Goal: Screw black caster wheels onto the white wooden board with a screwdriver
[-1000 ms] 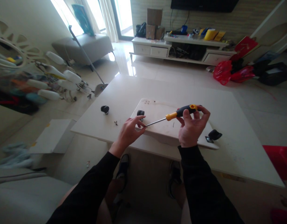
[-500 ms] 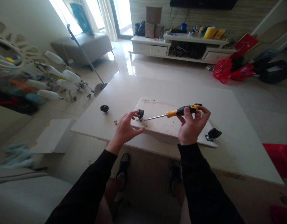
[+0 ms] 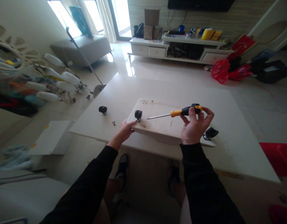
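Left hand (image 3: 124, 130) has dropped from the near-left caster (image 3: 138, 114) to clasp the white board (image 3: 159, 121) — right hand (image 3: 194, 126) pinching a screwdriver (image 3: 176, 113); loose caster (image 3: 102, 109) remains on the counter (image 3: 239, 124) (far-left holes (image 3: 145, 102) bare).

The table (image 3: 239, 140) was plain white. On it, the board (image 3: 157, 123) was off-white, marked by dark spots and faint brownish smudges. Above the table, the screwdriver (image 3: 175, 113) presented a two-tone handle (image 3: 185, 111), orange-yellow and black, with a silver-grey shaft (image 3: 158, 117). The left caster (image 3: 102, 109), middle caster (image 3: 138, 114) and right caster (image 3: 212, 132) on the table were all black. On its near side, the left sleeve (image 3: 87, 183) and right sleeve (image 3: 206, 183) were solid black. Beyond the table, the TV cabinet (image 3: 149, 50) was white, the wall (image 3: 204, 18) beige with fine horizontal stripes, and the plastic bag (image 3: 220, 71) bright red.
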The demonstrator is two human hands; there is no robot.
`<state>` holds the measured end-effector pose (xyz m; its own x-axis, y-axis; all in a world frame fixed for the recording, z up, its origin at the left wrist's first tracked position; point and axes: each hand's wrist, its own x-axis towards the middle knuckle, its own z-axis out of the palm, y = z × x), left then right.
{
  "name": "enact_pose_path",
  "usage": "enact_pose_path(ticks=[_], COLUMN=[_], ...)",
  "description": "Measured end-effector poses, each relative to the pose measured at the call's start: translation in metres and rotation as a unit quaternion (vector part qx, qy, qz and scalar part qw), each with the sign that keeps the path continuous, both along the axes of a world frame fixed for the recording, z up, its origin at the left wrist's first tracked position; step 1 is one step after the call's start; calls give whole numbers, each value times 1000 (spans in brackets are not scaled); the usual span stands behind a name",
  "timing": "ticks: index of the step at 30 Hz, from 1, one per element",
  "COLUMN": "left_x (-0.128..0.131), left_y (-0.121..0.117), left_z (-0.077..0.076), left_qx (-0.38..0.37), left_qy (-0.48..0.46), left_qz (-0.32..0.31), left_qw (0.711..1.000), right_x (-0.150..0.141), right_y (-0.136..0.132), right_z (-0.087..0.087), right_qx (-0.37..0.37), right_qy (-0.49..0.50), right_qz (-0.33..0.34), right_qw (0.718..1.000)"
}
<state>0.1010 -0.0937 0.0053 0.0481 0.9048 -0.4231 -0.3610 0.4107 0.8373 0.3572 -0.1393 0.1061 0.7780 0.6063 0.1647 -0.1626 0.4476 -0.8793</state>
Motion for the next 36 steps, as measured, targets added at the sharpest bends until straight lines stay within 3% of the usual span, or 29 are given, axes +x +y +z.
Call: enact_pose_path(ticks=[6, 13, 18, 20, 23, 25, 32, 36], left_x=[18, 50, 50, 47, 45, 46, 45, 41], left_y=[-9, -39, -46, -42, -33, -30, -29, -29], left_z=[-2, -3, 2, 9, 20, 27, 35, 35], left_qx=[4, -18, -6, 82, 254, 313, 349, 368], left_qy=[-3, -9, 88, 197, 329, 360, 419, 417], left_qz=[-8, -19, -51, -50, -92, -136, -133, -127], left_qw=[1000, 1000, 995, 976, 905, 868, 827, 822], right_x=[14, 24, 20, 16, 9, 5, -3, -9], right_y=[-6, -6, -2, -2, -2, -3, -4, -2], right_z=[3, -2, -6, -5, -1, 1, 3, 3], right_qx=[1, 10, 15, 15, 12, 3, -7, 17], right_qy=[-25, -137, -197, -197, -187, -182, -195, -190], right_qz=[-18, -42, -49, -42, -30, -23, -6, 10], right_qw=[1000, 990, 979, 979, 982, 983, 981, 982])
